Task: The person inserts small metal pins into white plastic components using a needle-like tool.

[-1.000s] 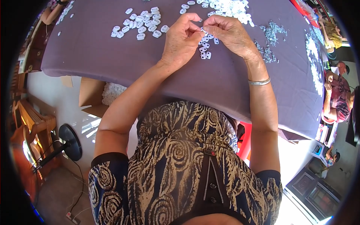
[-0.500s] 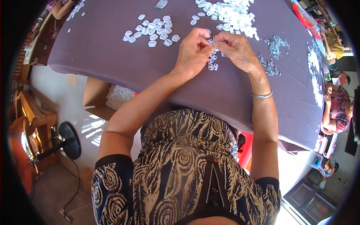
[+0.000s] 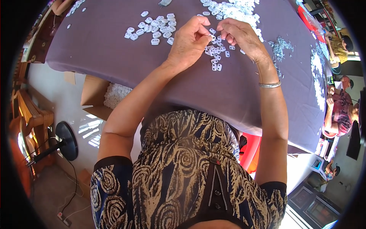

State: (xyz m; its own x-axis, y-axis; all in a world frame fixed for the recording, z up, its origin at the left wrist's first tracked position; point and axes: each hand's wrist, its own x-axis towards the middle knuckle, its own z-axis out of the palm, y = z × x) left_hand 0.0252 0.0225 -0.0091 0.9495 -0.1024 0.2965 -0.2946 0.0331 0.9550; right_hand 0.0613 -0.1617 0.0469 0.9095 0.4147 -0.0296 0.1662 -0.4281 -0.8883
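Observation:
My left hand point(image 3: 189, 41) is closed in a pinch on a small white plastic piece point(image 3: 212, 37), partly covered by my fingertips. My right hand point(image 3: 243, 37) hovers just to the right with its fingers loosely bent and apart, and nothing shows between them. Beneath and between both hands lie several small white two-holed pieces point(image 3: 214, 60) on the dark tablecloth point(image 3: 126, 63). To the left sits a loose group of larger white oval pieces point(image 3: 155, 28). Beyond my hands spreads a big heap of white pieces point(image 3: 238, 11).
Right of my right hand are small grey metal bits point(image 3: 281, 49). A red tray point(image 3: 308, 21) stands at the far right edge. Below the table, a cardboard box point(image 3: 93, 93) holds white pieces. A fan stand point(image 3: 66, 141) is on the floor. Other people sit at the right.
My right hand has drawn away from my left, up and to the right, and its fingers have parted. My left hand has moved slightly left and up, still pinching.

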